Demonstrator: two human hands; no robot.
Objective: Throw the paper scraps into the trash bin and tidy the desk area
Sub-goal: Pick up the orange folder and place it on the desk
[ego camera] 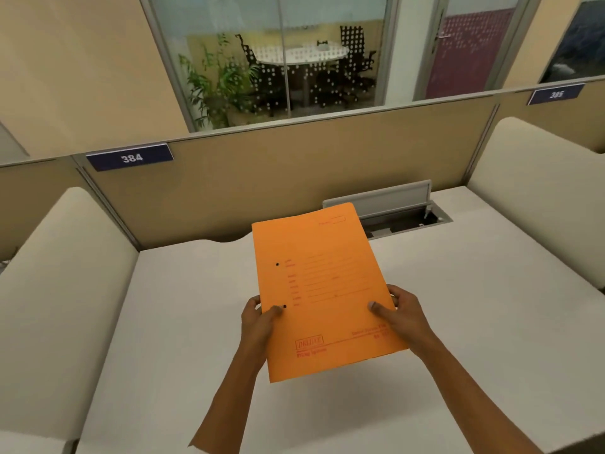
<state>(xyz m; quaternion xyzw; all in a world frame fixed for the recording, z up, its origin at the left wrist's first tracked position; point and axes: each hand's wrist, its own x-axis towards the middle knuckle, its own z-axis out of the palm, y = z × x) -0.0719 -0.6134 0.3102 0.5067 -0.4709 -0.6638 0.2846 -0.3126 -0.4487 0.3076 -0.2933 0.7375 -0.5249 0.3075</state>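
Observation:
An orange file folder (pixel 322 286) with red print and two punch holes is held above the white desk (pixel 474 322), tilted a little to the right. My left hand (pixel 260 322) grips its left edge near the lower hole, thumb on top. My right hand (pixel 401 314) grips its right edge, thumb on the cover. No paper scraps and no trash bin are in view.
An open cable hatch (pixel 393 211) with a raised grey lid sits in the desk at the back. Beige partition panels (pixel 262 178) with number plates 384 (pixel 131 157) and 385 (pixel 556 94) close the rear. Rounded cream dividers stand left (pixel 59 290) and right (pixel 540 191).

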